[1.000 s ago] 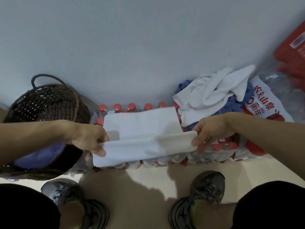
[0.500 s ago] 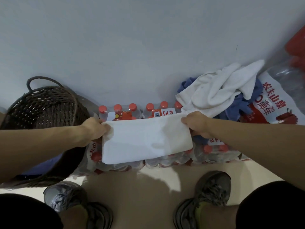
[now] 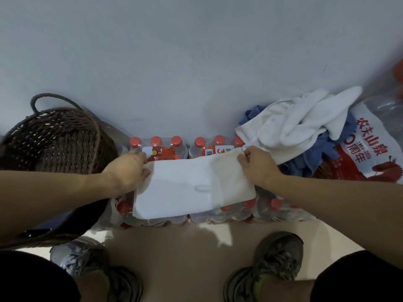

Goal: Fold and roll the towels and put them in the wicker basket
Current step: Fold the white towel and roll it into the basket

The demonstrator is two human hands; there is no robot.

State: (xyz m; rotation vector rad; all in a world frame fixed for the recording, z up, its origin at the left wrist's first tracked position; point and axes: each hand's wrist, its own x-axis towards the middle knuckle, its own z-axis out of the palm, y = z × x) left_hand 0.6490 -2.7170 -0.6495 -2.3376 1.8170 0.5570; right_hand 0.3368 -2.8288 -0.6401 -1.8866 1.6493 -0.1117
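A white towel [image 3: 192, 188] lies folded into a flat rectangle on top of shrink-wrapped packs of red-capped water bottles [image 3: 220, 212]. My left hand [image 3: 128, 168] holds the towel's far left corner, fingers curled on the cloth. My right hand [image 3: 255, 164] pinches the far right corner. The dark brown wicker basket [image 3: 54, 138] stands to the left against the wall, with a blue towel [image 3: 54, 219] partly seen inside it under my left forearm.
A heap of unfolded white towels [image 3: 301, 120] and blue towels [image 3: 320, 147] rests on the packs at the right. A larger water pack with a red and white label [image 3: 375, 147] sits far right. The grey wall rises behind. My two shoes stand on the beige floor [image 3: 196, 247].
Both hands carried the near edge of the towel up and over to the far edge, halving it. The fold now lies flat, and both hands stay at the far corners.
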